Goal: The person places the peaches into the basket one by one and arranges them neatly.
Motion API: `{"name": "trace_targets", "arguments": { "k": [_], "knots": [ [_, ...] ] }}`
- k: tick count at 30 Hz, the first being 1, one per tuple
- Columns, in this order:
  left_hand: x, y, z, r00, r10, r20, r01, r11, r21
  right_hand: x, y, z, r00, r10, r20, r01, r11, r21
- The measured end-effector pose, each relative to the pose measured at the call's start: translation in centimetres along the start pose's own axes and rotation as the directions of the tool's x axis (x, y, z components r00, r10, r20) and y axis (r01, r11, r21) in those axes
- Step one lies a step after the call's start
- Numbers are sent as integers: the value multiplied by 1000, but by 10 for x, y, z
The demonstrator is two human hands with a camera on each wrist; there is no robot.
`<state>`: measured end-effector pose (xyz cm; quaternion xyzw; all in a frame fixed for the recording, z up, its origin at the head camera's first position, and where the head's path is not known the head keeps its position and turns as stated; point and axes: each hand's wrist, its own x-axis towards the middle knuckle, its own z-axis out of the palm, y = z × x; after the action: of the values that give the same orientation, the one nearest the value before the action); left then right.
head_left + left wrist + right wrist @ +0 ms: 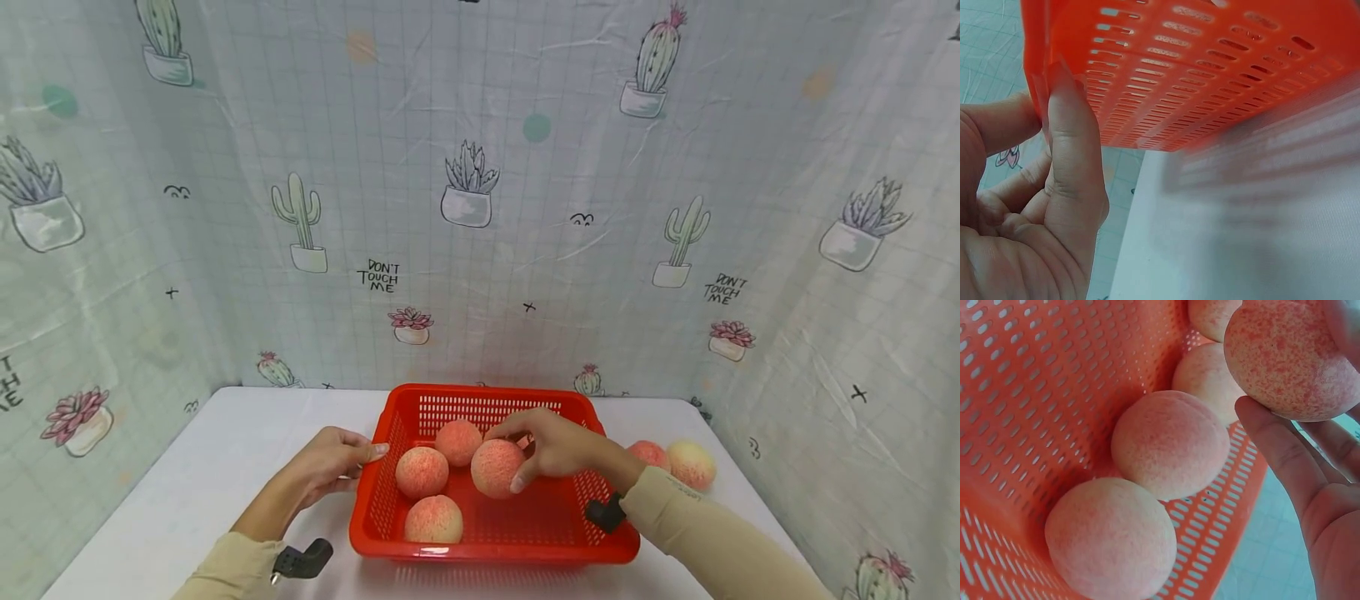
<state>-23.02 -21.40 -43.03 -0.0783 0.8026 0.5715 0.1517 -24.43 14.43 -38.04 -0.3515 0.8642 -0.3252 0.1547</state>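
A red plastic basket (pixel 495 552) with slotted walls stands on the white table. My left hand (pixel 336 461) grips its left rim, thumb over the top edge; the left wrist view shows the fingers (pixel 1072 144) pinching that rim. My right hand (pixel 555 443) is over the inside of the basket and holds a peach (pixel 498 468) between thumb and fingers. Other peaches lie along the basket's left part: a reddish peach (pixel 459 442) at the back, another peach (pixel 422 472) beside it, and a paler peach (pixel 434 520) near the front wall.
Two more peaches lie on the table right of the basket, a yellowish peach (pixel 692 464) and a redder peach (pixel 649 455) partly hidden by my right arm. A curtain (pixel 525 250) printed with cacti hangs behind the table (pixel 247 442) and at both sides.
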Motion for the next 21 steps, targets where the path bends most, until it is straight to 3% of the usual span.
{"name": "trace_targets", "arguments": {
  "k": [21],
  "knots": [
    [-1, -1, 1, 1000, -3, -6, 3, 1000, -3, 37, 7, 31, 997, -10, 77, 13, 999, -43]
  ]
}}
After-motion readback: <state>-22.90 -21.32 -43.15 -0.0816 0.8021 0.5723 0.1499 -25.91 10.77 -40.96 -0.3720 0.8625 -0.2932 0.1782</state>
